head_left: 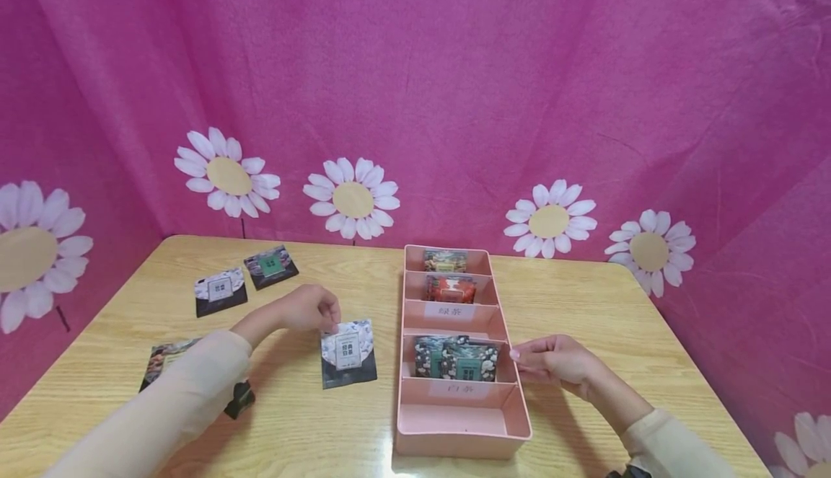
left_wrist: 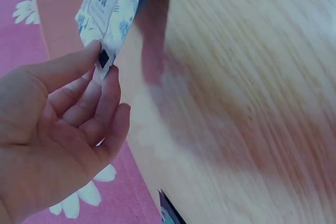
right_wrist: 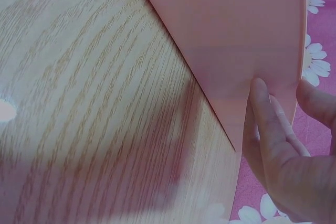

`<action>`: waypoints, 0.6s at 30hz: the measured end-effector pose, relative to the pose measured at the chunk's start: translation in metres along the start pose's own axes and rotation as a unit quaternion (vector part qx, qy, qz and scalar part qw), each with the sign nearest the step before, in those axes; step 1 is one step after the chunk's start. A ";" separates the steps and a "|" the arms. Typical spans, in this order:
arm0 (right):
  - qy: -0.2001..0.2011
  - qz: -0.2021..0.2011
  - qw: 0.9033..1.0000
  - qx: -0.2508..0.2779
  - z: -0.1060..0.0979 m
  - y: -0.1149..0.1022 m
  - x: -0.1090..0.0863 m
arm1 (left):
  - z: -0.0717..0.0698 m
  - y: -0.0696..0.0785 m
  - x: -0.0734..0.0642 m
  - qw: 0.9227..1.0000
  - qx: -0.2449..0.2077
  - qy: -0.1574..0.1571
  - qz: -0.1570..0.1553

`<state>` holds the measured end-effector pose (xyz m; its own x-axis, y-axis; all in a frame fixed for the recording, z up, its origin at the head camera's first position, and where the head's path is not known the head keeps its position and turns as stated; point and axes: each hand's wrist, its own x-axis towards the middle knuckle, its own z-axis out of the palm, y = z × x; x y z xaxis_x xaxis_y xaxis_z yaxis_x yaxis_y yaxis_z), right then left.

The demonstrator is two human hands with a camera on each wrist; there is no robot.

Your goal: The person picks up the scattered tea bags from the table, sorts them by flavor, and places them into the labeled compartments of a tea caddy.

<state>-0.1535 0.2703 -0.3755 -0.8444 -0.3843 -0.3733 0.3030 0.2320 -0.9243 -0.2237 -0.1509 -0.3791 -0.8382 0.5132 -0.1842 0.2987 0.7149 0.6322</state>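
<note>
My left hand (head_left: 303,310) pinches the top corner of a white-and-black tea sachet (head_left: 348,354) between thumb and fingers. In the left wrist view the sachet (left_wrist: 111,6) tilts up from the fingertips, its blue floral print showing. To its right stands a long pink divided box (head_left: 464,447). My right hand (head_left: 552,360) holds the box's right wall, thumb at the rim and fingers along the outside. In the right wrist view the fingertips of that hand (right_wrist: 283,150) touch the box's outer wall (right_wrist: 226,51).
Inside the box are a yellowish sachet (head_left: 445,261), a red sachet (head_left: 451,290) and green floral sachets (head_left: 469,363). Paper labels mark two dividers. On the table's left lie a white-and-black sachet (head_left: 221,291), a green-labelled sachet (head_left: 270,267) and others partly under my left sleeve.
</note>
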 end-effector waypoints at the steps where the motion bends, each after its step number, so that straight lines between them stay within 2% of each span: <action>1: 0.001 0.000 1.000 -0.002 0.000 0.000 0.000 | 0.000 0.000 0.000 1.000 -0.010 -0.004 0.003; 7: 0.005 0.003 1.000 -0.004 0.001 0.001 0.001 | -0.003 0.007 -0.004 0.999 -0.046 -0.010 0.018; 18: 0.008 0.003 1.000 -0.005 0.001 0.000 0.000 | -0.014 0.016 -0.011 0.998 -0.048 -0.004 0.037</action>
<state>-0.1533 0.2694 -0.3758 -0.8491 -0.3689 -0.3779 0.3042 0.2434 -0.9210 -0.2158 -0.1518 -0.3569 -0.8116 0.5669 -0.1413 0.3133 0.6264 0.7138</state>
